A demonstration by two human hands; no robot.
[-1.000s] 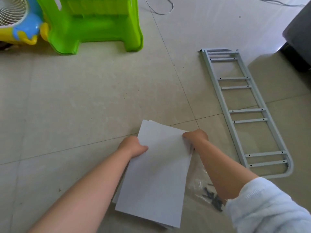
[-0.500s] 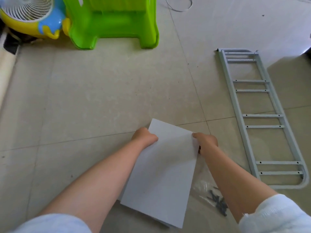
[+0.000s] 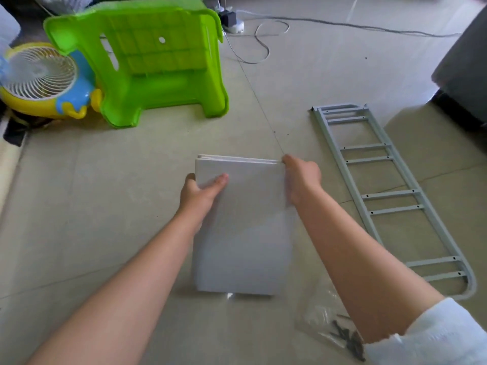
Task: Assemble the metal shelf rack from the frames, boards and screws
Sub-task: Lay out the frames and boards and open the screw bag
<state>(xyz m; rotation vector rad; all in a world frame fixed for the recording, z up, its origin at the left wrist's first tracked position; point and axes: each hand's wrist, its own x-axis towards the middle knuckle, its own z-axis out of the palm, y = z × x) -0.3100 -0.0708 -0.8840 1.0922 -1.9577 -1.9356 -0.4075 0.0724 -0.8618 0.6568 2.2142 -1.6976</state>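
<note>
A stack of white boards (image 3: 242,233) stands tilted in the middle of the tiled floor, its lower edge resting on the tiles. My left hand (image 3: 201,189) grips its upper left edge, thumb across the front face. My right hand (image 3: 301,177) holds the upper right corner. A grey ladder-shaped metal frame (image 3: 387,192) lies flat on the floor to the right, apart from the boards. A clear plastic bag with dark screws (image 3: 342,335) lies beside my right forearm, partly hidden by the white sleeve.
A green plastic stool (image 3: 158,61) lies on its side at the back left, next to a small yellow and blue fan (image 3: 42,80). Cables and a plug adapter (image 3: 234,22) run across the far floor. A dark piece of furniture (image 3: 466,67) stands at the right.
The boards have been squared up and raised from lying askew on the floor to standing on their lower edge. Both hands moved up with them. The camera tilted up, showing more of the room.
</note>
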